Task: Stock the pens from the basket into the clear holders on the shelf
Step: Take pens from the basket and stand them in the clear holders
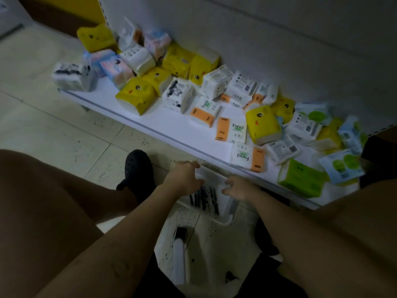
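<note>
A white basket (223, 221) is set on the tiled floor (64, 130) at lower centre of the frame, just in front of the edge of a low white shelf (176, 125). A bundle of dark pens (204, 196) is seen lying inside the basket, side by side. The left grip (184, 177), a bare hand, is laid on the basket's far left corner, with the fingers curled over the rim and the thumb turned inward towards the pens, so that the rim is clasped. The right grip (238, 188) is placed at the basket's right side, with its fingers bent towards the rim; whether the rim is actually clasped there cannot be told through the blur. Both forearms are stretched in from the lower corners of the frame. A black shoe (139, 166) is planted on the floor just to the left of the left grip. The shelf is strewn, from upper left to the right edge, with soft tissue packs (135, 95) in yellow, white, orange, green and pale blue, several of them tipped over. A white, blurred object (179, 254) with a dark end is seen on the floor below the basket.
</note>
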{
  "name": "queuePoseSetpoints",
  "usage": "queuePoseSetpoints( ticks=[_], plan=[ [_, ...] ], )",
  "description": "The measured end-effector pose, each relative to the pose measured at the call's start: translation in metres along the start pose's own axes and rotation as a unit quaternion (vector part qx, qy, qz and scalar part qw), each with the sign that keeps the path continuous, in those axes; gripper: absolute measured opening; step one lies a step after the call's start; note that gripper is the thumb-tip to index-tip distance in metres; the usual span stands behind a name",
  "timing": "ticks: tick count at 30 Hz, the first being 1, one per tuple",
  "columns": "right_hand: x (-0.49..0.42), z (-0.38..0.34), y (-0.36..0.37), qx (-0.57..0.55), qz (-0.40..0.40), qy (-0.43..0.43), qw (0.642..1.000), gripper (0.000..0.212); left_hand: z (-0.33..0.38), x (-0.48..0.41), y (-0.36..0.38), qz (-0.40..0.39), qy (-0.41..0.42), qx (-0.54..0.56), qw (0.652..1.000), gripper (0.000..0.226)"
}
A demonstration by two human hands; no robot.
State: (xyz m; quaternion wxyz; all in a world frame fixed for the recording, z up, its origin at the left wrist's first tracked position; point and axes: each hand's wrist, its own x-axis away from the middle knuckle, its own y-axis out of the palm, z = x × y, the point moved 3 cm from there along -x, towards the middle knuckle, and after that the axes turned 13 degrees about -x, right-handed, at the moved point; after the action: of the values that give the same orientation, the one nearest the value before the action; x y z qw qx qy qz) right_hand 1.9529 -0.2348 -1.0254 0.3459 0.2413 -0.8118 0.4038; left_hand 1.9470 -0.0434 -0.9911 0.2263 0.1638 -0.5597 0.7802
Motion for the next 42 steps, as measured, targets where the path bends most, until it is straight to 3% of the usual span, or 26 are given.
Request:
queuePoseSetpoints(
  ticks=[3, 6, 9, 12, 21, 25, 31, 38, 42],
  plan=[
    [-0.017, 0.007, 0.020, -0.014, -0.006, 0.024, 1.000, 0.037, -0.015, -0.011, 0.009, -0.009, -0.038, 0.010, 0.999, 0.054],
    [-0.044, 0.011, 0.045, -0.013, -0.041, 0.020, 0.999, 0.009, -0.026, -0.019, 0.021, -0.036, -0.075, 0.034, 0.996, 0.049],
    [-0.066, 0.013, 0.066, -0.008, -0.092, 0.032, 0.995, 0.013, -0.031, -0.022, 0.036, -0.062, -0.096, 0.080, 0.990, 0.046],
    [-0.086, 0.016, 0.080, -0.034, -0.105, 0.036, 0.993, 0.029, -0.032, -0.020, 0.046, -0.083, -0.097, 0.101, 0.987, 0.024],
    [-0.115, 0.015, 0.107, 0.040, -0.147, 0.067, 0.986, 0.046, -0.044, -0.028, 0.049, -0.132, -0.066, 0.052, 0.988, 0.045],
    [-0.125, 0.023, 0.122, 0.044, -0.183, 0.036, 0.982, 0.054, -0.042, -0.033, 0.053, -0.136, -0.055, 0.063, 0.987, 0.039],
    [-0.126, 0.027, 0.137, -0.019, -0.153, 0.039, 0.987, 0.034, -0.038, -0.028, 0.058, -0.135, -0.046, 0.063, 0.988, 0.039],
    [-0.121, 0.025, 0.132, -0.007, -0.114, 0.062, 0.991, 0.038, -0.048, -0.025, 0.062, -0.144, -0.069, 0.055, 0.986, 0.039],
    [-0.111, 0.017, 0.115, -0.107, -0.035, 0.053, 0.992, 0.026, -0.040, -0.037, 0.076, -0.159, -0.062, 0.067, 0.983, 0.038]
  ],
)
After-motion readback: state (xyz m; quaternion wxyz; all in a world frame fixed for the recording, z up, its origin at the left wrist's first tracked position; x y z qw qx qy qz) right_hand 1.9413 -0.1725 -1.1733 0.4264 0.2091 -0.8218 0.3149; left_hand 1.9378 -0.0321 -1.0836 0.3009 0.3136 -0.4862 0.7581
